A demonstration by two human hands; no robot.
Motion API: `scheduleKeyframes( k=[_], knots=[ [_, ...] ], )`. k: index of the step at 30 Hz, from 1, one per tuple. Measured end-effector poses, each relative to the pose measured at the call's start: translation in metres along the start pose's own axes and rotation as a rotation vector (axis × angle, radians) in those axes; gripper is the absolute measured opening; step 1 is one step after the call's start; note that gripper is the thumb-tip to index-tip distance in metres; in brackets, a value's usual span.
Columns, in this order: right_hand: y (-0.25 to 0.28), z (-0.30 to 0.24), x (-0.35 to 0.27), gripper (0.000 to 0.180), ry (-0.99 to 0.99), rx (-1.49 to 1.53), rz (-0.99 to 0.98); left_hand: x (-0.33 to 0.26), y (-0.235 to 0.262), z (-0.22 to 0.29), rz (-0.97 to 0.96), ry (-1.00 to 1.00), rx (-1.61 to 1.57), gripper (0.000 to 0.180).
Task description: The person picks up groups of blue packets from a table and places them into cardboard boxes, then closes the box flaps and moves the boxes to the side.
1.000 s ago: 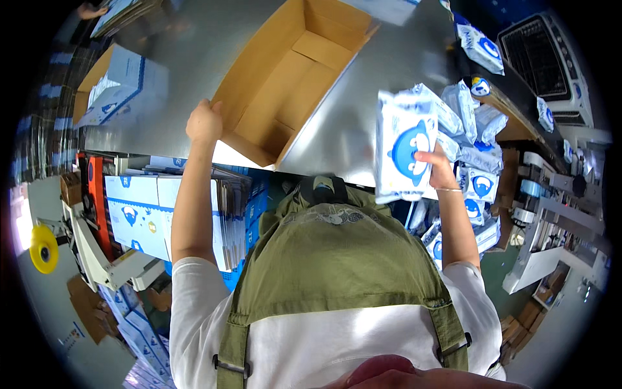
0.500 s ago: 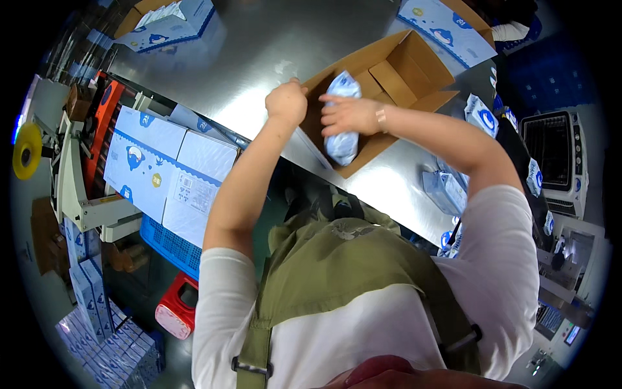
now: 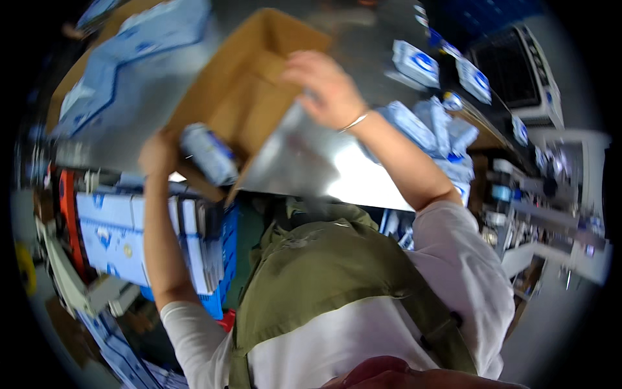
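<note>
An open cardboard box [image 3: 217, 81] stands at an angle on the metal table, its brown inside facing up. At its near end lies one pale blue-and-white soft pack [image 3: 210, 155]. My left hand [image 3: 159, 154], blurred, is closed on the box's left wall. My right hand [image 3: 327, 91] is over the box's right edge, fingers stretched and thumb apart, with nothing seen in it. Whether its fingertips touch the cardboard I cannot tell.
Right of the box, several similar packs [image 3: 427, 129] lie piled at the table's edge. More packs [image 3: 414, 63] lie beyond. Printed blue-and-white boxes [image 3: 139, 45] stand at the far left. Flat cartons [image 3: 113, 236] fill a blue crate [image 3: 230, 249] below the table's left edge.
The view has swung right. The box appears further left, with my left hand still at its wall. My right hand has let go of the pack, which now lies in the box's near end.
</note>
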State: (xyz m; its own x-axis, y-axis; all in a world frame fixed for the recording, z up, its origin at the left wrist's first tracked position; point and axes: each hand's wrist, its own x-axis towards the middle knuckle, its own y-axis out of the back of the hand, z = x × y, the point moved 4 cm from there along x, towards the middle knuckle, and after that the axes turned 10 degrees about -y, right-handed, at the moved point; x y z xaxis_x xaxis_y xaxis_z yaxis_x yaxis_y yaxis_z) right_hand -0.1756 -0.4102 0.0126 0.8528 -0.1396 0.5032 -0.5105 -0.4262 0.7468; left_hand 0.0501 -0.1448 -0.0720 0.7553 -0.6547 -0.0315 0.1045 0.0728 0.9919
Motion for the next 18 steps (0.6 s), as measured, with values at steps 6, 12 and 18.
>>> scheduleKeyframes(
  k=[6,12,18],
  knots=[
    [0.164,0.193,-0.261,0.065,-0.973,-0.530,0.012,0.003,0.033,0.229,0.316,-0.584,-0.177,0.031],
    [0.186,0.264,-0.337,0.087,-1.606,-0.332,0.065,-0.109,-0.112,0.470,-0.110,-1.188,-0.263,0.071],
    [0.146,0.342,-0.352,0.078,-1.330,0.583,-0.039,-0.096,-0.162,0.510,0.010,-1.275,-0.053,0.067]
  ],
)
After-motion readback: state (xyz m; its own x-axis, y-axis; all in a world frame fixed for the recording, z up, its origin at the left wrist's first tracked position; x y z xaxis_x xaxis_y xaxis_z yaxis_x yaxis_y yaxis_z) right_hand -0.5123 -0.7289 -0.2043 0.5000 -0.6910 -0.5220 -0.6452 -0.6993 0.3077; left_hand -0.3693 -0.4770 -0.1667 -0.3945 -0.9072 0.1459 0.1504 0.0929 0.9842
